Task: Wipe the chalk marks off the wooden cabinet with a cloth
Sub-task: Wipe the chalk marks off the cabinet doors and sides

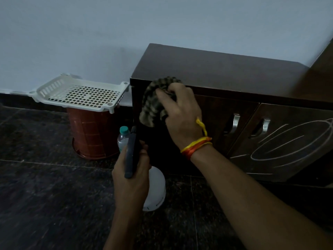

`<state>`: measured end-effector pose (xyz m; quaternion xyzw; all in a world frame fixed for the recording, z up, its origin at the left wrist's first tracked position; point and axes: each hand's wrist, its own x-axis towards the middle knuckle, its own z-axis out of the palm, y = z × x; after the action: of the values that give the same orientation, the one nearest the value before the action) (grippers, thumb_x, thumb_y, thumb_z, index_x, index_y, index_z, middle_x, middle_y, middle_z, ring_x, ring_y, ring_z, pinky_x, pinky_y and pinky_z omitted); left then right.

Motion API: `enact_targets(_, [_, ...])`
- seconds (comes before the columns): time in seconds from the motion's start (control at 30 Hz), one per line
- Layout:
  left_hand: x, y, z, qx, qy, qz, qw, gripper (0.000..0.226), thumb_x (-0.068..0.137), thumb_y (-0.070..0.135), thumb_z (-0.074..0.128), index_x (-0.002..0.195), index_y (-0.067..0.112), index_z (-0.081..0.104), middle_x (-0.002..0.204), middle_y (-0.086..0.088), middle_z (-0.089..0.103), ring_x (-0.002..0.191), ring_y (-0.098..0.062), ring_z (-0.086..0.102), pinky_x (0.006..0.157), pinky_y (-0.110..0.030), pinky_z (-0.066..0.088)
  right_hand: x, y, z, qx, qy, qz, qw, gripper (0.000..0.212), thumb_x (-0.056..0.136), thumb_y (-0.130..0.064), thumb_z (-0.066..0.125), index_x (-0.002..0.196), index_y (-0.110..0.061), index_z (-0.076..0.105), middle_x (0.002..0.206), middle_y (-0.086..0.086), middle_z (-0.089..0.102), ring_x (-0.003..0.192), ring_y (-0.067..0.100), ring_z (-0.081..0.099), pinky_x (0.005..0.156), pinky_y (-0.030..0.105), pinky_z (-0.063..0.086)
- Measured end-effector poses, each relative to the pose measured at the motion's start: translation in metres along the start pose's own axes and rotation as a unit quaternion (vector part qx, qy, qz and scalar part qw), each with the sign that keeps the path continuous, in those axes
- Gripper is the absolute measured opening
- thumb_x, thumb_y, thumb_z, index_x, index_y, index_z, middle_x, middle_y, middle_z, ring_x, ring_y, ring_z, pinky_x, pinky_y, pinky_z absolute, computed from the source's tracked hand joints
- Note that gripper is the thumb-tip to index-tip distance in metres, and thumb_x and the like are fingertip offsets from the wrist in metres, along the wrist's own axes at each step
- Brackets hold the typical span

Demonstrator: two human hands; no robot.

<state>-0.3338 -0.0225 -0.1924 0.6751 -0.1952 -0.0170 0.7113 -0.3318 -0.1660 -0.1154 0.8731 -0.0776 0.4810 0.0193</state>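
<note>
A low dark wooden cabinet (225, 69) stands against the wall. My right hand (182, 114), with an orange thread at the wrist, grips a striped, bunched cloth (153, 101) and holds it against the upper left corner of the cabinet's front. White chalk marks (292, 147), loops and lines, cover the right door. My left hand (133, 170) holds a white spray bottle (155, 188) by its dark trigger head, in front of the cabinet's left end.
A white perforated plastic basket (81, 92) rests on an upturned brown bucket (90, 134) left of the cabinet. A clear bottle with a green cap (123, 138) stands on the dark tiled floor beside it. Two metal handles (236, 121) sit on the doors.
</note>
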Motion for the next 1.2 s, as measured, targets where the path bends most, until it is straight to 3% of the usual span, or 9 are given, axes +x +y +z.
enact_targets(0.13, [-0.003, 0.004, 0.005, -0.015, -0.008, -0.012, 1.0, 0.017, 0.085, 0.029, 0.049, 0.091, 0.024, 0.064, 0.075, -0.005, 0.064, 0.063, -0.008, 0.059, 0.058, -0.014, 0.046, -0.019, 0.024, -0.018, -0.023, 0.012, 0.044, 0.999, 0.042, 0.077, -0.003, 0.04, 0.109, -0.001, 0.066, 0.102, 0.023, 0.06, 0.084, 0.04, 0.056, 0.066, 0.041, 0.052])
enact_targets(0.3, [-0.008, 0.009, 0.012, -0.001, -0.038, 0.002, 0.999, 0.01, 0.096, 0.01, 0.055, 0.099, 0.007, 0.064, 0.071, -0.005, 0.06, 0.061, -0.005, 0.057, 0.056, -0.012, 0.043, -0.002, 0.002, -0.008, -0.005, -0.009, 0.048, 0.999, 0.034, 0.081, -0.009, 0.04, 0.1, -0.003, 0.068, 0.097, 0.022, 0.062, 0.081, 0.039, 0.058, 0.064, 0.038, 0.052])
enact_targets(0.47, [-0.004, 0.013, 0.015, -0.005, -0.032, 0.005, 0.999, 0.02, 0.086, 0.025, 0.05, 0.092, 0.013, 0.063, 0.067, -0.003, 0.059, 0.059, -0.008, 0.056, 0.054, -0.017, 0.044, -0.003, 0.003, -0.002, 0.0, -0.006, 0.013, 1.0, 0.036, 0.082, -0.007, 0.038, 0.1, -0.002, 0.069, 0.095, 0.022, 0.064, 0.076, 0.038, 0.059, 0.062, 0.038, 0.053])
enact_targets(0.57, [-0.003, 0.008, 0.018, 0.001, -0.027, -0.001, 1.0, 0.021, 0.089, 0.025, 0.053, 0.099, 0.01, 0.064, 0.071, -0.003, 0.062, 0.06, -0.006, 0.057, 0.055, -0.015, 0.045, -0.018, 0.025, -0.015, -0.007, 0.007, 0.061, 0.998, 0.04, 0.077, -0.003, 0.038, 0.105, -0.002, 0.067, 0.1, 0.022, 0.061, 0.081, 0.038, 0.057, 0.067, 0.041, 0.051])
enact_targets(0.63, [-0.005, 0.006, 0.023, 0.017, -0.04, 0.002, 0.999, 0.013, 0.096, 0.015, 0.055, 0.104, 0.008, 0.063, 0.078, -0.005, 0.063, 0.062, -0.007, 0.058, 0.057, -0.014, 0.046, -0.029, 0.04, -0.028, -0.015, 0.009, 0.099, 0.995, 0.045, 0.07, 0.001, 0.04, 0.108, -0.004, 0.065, 0.103, 0.022, 0.058, 0.086, 0.037, 0.054, 0.069, 0.042, 0.05])
enact_targets(0.73, [-0.013, 0.007, 0.038, 0.035, -0.072, 0.007, 0.997, 0.02, 0.098, 0.006, 0.05, 0.113, 0.0, 0.061, 0.084, -0.013, 0.063, 0.071, -0.014, 0.06, 0.058, -0.008, 0.043, -0.039, 0.057, -0.047, -0.027, 0.013, 0.151, 0.988, 0.051, 0.065, 0.0, 0.038, 0.11, -0.007, 0.063, 0.107, 0.019, 0.054, 0.091, 0.035, 0.052, 0.071, 0.043, 0.049])
enact_targets(0.87, [-0.025, 0.009, 0.056, 0.025, -0.101, 0.006, 0.995, 0.024, 0.098, 0.007, 0.049, 0.117, -0.002, 0.06, 0.098, -0.02, 0.064, 0.078, -0.024, 0.06, 0.059, -0.007, 0.044, -0.051, 0.075, -0.066, -0.042, 0.032, 0.214, 0.975, 0.054, 0.064, 0.002, 0.039, 0.112, -0.009, 0.061, 0.112, 0.018, 0.052, 0.096, 0.034, 0.05, 0.079, 0.043, 0.048])
enact_targets(1.03, [-0.034, 0.014, 0.073, 0.018, -0.113, 0.01, 0.993, 0.025, 0.098, 0.007, 0.049, 0.119, -0.001, 0.059, 0.103, -0.018, 0.064, 0.078, -0.023, 0.059, 0.059, -0.007, 0.044, -0.058, 0.092, -0.081, -0.018, 0.069, 0.279, 0.958, 0.059, 0.058, 0.009, 0.043, 0.112, -0.009, 0.061, 0.113, 0.016, 0.049, 0.099, 0.032, 0.05, 0.079, 0.044, 0.048])
enact_targets(1.2, [-0.04, 0.016, 0.085, 0.01, -0.122, 0.01, 0.992, 0.025, 0.098, 0.009, 0.049, 0.12, 0.0, 0.059, 0.101, -0.016, 0.063, 0.08, -0.023, 0.059, 0.061, -0.006, 0.043, -0.06, 0.106, -0.088, 0.0, 0.095, 0.3, 0.949, 0.057, 0.062, 0.003, 0.039, 0.113, -0.012, 0.06, 0.114, 0.015, 0.048, 0.098, 0.031, 0.051, 0.079, 0.045, 0.049])
